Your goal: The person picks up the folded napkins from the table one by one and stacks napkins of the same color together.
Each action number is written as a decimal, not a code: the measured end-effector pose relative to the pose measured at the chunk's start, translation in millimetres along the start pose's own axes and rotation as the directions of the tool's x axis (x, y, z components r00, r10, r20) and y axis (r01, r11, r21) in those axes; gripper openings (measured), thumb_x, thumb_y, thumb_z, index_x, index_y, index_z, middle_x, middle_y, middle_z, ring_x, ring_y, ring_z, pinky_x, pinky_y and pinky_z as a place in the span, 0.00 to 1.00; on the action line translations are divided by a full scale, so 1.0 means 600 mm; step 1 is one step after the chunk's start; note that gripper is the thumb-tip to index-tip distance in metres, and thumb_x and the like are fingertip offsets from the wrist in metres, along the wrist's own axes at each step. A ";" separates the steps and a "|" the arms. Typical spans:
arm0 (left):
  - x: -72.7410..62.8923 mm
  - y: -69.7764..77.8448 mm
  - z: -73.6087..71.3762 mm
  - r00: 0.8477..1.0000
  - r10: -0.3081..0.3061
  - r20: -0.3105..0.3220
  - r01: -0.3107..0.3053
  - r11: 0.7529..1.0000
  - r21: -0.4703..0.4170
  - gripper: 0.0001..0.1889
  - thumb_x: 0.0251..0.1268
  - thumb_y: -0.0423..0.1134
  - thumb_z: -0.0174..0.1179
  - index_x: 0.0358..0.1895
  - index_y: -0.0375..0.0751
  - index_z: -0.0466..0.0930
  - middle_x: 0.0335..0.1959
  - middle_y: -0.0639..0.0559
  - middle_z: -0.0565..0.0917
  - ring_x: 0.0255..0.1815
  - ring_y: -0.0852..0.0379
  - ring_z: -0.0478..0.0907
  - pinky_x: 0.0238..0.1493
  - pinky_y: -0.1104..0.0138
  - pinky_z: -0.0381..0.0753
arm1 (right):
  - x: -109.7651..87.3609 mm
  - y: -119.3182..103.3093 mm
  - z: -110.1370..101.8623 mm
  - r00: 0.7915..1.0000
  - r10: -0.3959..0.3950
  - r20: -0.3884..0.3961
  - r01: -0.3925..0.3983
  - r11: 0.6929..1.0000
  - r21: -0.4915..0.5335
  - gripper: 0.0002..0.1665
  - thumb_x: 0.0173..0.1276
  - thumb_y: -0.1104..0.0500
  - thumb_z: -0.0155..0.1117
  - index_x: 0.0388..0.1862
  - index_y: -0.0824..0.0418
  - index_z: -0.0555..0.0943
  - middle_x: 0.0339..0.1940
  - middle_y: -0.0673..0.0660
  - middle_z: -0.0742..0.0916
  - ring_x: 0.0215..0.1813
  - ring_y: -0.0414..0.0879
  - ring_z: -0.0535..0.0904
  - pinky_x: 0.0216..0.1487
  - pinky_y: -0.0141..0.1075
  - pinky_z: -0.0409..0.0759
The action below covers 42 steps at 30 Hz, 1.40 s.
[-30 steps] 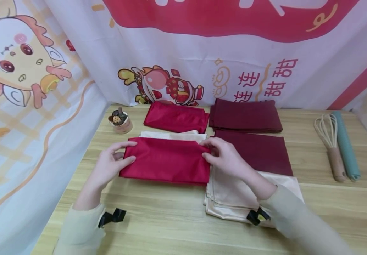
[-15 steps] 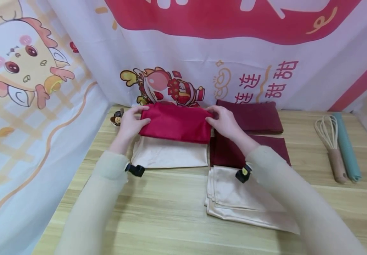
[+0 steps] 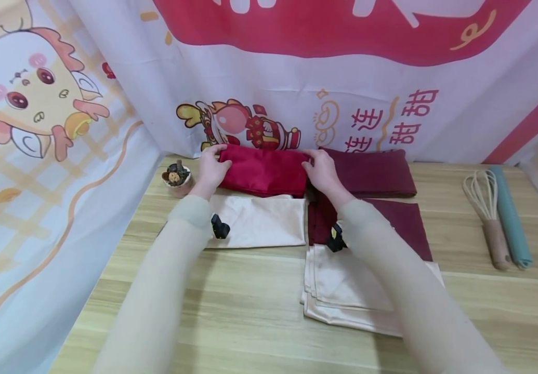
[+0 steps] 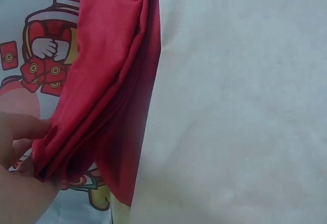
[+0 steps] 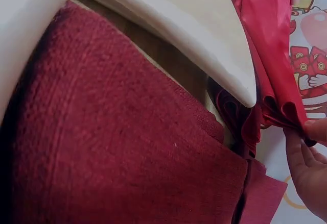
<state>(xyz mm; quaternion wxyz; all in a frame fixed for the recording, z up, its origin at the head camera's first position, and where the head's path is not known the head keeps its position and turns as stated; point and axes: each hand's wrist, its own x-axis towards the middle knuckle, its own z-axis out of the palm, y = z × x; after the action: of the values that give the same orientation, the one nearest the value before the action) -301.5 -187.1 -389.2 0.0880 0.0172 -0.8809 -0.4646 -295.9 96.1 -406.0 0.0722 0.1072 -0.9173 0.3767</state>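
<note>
The left hand [image 3: 212,169] pinches one end of a folded red cloth [image 3: 264,171]; the right hand [image 3: 322,172] pinches the other, so the cloth spans between them (its layers show as loose folds at both ends). On the counter [image 3: 250,301], a small potted plant [image 3: 177,181] stands just left of the left hand, and a maroon cloth [image 3: 376,174] lies right of the right hand.

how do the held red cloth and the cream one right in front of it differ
The red cloth is strongly coloured, the cream cloth pale. The left hand and right hand grip the red cloth's ends; neither grips the cream cloth. The red cloth is nearer the backdrop than the cream cloth. Both are folded.
</note>
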 end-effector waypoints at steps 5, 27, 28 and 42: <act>0.000 -0.007 0.009 1.000 0.010 0.018 -0.011 0.998 0.058 0.26 0.57 0.25 0.59 0.62 0.30 0.71 0.60 0.33 0.68 0.60 0.41 0.66 0.62 0.57 0.66 | -0.002 0.006 0.003 0.998 0.006 0.061 -0.006 1.000 -0.008 0.26 0.67 0.70 0.57 0.65 0.67 0.72 0.58 0.66 0.77 0.58 0.56 0.72 0.60 0.44 0.69; -0.184 0.059 0.022 0.912 0.312 0.267 -0.275 0.947 -0.167 0.25 0.58 0.24 0.60 0.62 0.32 0.71 0.51 0.35 0.74 0.47 0.41 0.76 0.49 0.56 0.79 | -0.150 0.002 -0.081 0.952 -0.190 0.239 0.166 0.979 0.116 0.23 0.64 0.69 0.62 0.59 0.66 0.75 0.55 0.65 0.78 0.50 0.56 0.79 0.50 0.47 0.78; -0.198 0.063 0.023 0.907 0.307 0.287 -0.260 0.947 -0.191 0.25 0.59 0.24 0.60 0.62 0.32 0.71 0.50 0.35 0.74 0.46 0.42 0.77 0.49 0.56 0.79 | -0.162 0.004 -0.088 0.951 -0.194 0.241 0.169 0.978 0.122 0.23 0.64 0.68 0.63 0.59 0.65 0.75 0.54 0.65 0.79 0.49 0.55 0.79 0.49 0.47 0.78; -0.334 0.073 0.079 0.766 0.265 0.585 -0.122 0.954 -0.273 0.25 0.62 0.29 0.60 0.63 0.35 0.70 0.50 0.35 0.75 0.44 0.50 0.78 0.48 0.65 0.79 | -0.317 0.034 -0.161 0.933 -0.191 0.304 0.181 0.982 0.062 0.22 0.67 0.60 0.64 0.59 0.60 0.77 0.53 0.55 0.80 0.45 0.47 0.77 0.45 0.42 0.80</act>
<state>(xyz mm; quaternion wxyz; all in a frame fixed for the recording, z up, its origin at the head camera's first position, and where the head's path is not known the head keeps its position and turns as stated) -110.4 -100.9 -407.1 -0.1548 -0.2364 -0.8015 -0.5270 -112.5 205.6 -392.0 -0.0382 0.2520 -0.8967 0.3620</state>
